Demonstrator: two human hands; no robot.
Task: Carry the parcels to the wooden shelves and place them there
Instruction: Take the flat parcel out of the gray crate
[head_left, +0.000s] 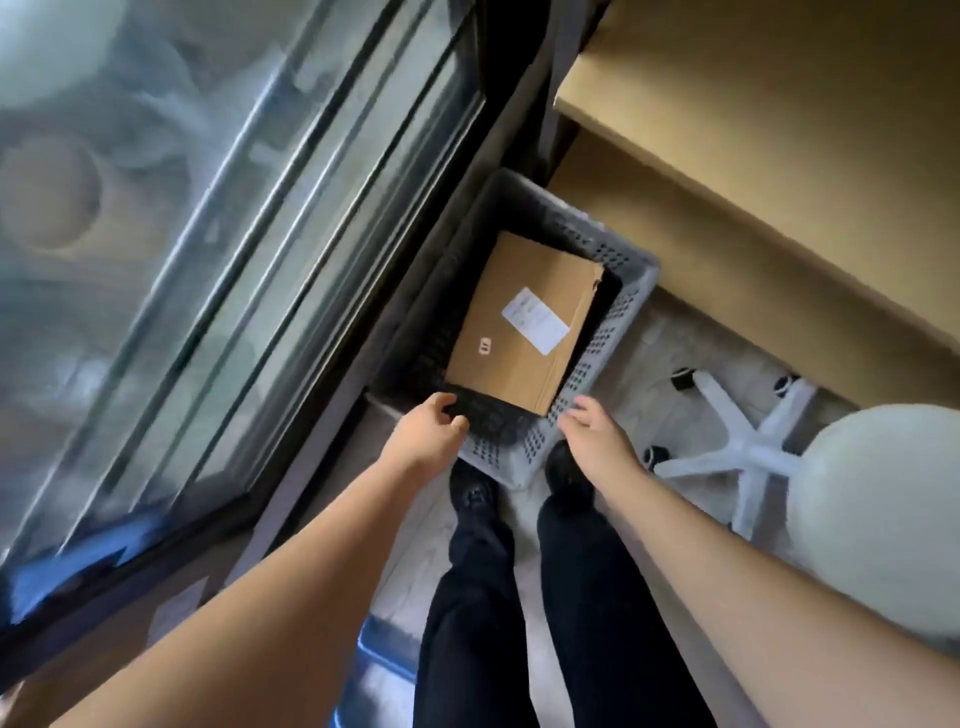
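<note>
A flat brown cardboard parcel (519, 322) with a white label lies inside a grey perforated plastic crate (613, 260) on the floor. Both my arms reach down toward the crate's near end. My left hand (426, 431) hovers over the near left rim, fingers curled and apart, holding nothing. My right hand (597, 431) hangs over the near right rim, fingers spread, also holding nothing. Neither hand touches the parcel. No wooden shelves can be made out with certainty in this view.
A large glass window with a dark frame (332, 332) runs along the left. A wooden desk surface (753, 130) lies at the upper right. A white office chair (878, 509) with a star base (748, 447) stands at the right. My feet are right behind the crate.
</note>
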